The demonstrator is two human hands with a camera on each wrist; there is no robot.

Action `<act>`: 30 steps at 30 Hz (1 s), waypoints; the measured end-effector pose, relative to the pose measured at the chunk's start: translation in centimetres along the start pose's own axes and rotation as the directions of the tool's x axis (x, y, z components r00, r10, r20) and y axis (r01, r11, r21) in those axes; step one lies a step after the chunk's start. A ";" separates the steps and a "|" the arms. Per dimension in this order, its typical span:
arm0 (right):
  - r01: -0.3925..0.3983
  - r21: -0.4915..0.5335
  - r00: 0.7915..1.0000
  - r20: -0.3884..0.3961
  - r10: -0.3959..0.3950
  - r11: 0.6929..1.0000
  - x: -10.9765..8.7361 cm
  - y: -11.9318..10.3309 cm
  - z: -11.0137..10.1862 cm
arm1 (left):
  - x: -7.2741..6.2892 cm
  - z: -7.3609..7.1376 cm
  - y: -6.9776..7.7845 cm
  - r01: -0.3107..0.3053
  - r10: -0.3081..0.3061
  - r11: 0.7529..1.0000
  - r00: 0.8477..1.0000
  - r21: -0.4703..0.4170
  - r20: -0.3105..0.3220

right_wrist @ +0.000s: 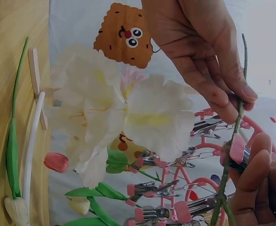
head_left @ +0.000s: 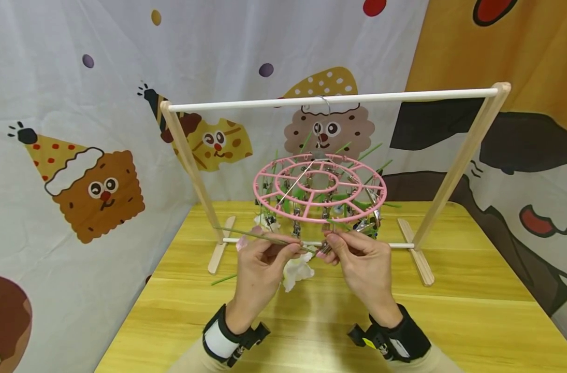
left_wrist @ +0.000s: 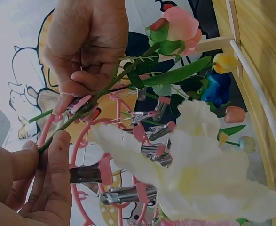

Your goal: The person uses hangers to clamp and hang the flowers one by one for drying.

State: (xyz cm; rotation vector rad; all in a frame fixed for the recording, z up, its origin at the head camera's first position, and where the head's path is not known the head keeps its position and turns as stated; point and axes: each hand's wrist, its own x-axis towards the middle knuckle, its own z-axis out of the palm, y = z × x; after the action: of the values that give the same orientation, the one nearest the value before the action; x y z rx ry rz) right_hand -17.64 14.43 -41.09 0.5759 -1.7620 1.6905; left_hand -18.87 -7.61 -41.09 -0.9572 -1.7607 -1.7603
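My left hand pinches a long green stem between thumb and fingers. A pink artificial rose tops that stem, beyond my right hand in the left wrist view. With its thumb and curled fingers, my right hand grips a metal clip with pink tips, which lies right against the stem. Above both hands hangs a pink round drying rack with several such clips. Large white flowers hang close by the left hand.
A wooden stand with a white top rod carries the rack by a hook. Tulips and a blue flower hang below the rack. One white tulip lies on the wooden table. A printed cloth hangs behind.
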 end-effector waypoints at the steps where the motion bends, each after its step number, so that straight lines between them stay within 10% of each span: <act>1: -0.008 -0.004 1.000 0.000 0.008 1.000 0.0 0.0 0.0 | 0.0 0.1 0.0 -0.006 0.006 1.000 1.000 -0.001 0.001; 12: -0.057 -0.064 0.998 0.031 0.059 0.996 0.2 0.1 -0.2 | 0.4 0.4 -0.3 0.011 -0.011 1.000 1.000 -0.013 -0.006; 22: -0.247 -0.175 0.961 0.084 0.264 0.953 0.0 -0.8 -1.1 | 0.1 0.3 -0.1 0.117 -0.117 0.993 0.993 -0.014 0.004; 30: -0.231 -0.181 0.965 0.087 0.249 0.956 0.0 -0.6 -1.5 | -0.1 0.3 -0.1 0.142 -0.142 0.990 0.990 0.009 0.015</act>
State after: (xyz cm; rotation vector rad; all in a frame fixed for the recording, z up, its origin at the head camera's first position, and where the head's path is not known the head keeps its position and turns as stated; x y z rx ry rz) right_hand -17.03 15.85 -40.71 0.3966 -2.1024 1.6714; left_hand -18.86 -7.31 -41.28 -0.8630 -1.8864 -1.8352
